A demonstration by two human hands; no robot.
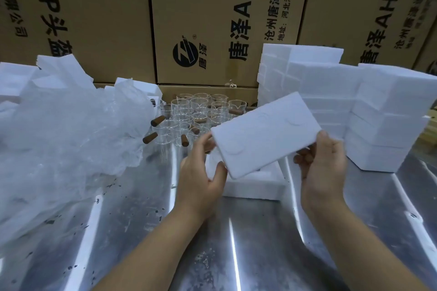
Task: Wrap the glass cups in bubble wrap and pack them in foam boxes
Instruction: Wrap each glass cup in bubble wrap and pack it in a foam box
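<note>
A shiny metal tabletop [132, 220] spreads beneath the left hand [201, 175] and the right hand [322, 168], scattered with dark specks and streaked with long bright reflections of light. Well beyond both hands, brown cardboard cartons [113, 19] stand stacked like a wall, printed with large black Chinese characters, "AH4" and a round black logo [185, 53] straight ahead of the left hand.

near table [146, 231]: bare steel | left: bubble wrap [59, 139] | right: foam boxes [383, 120] | behind: glass cups [196, 111]
</note>
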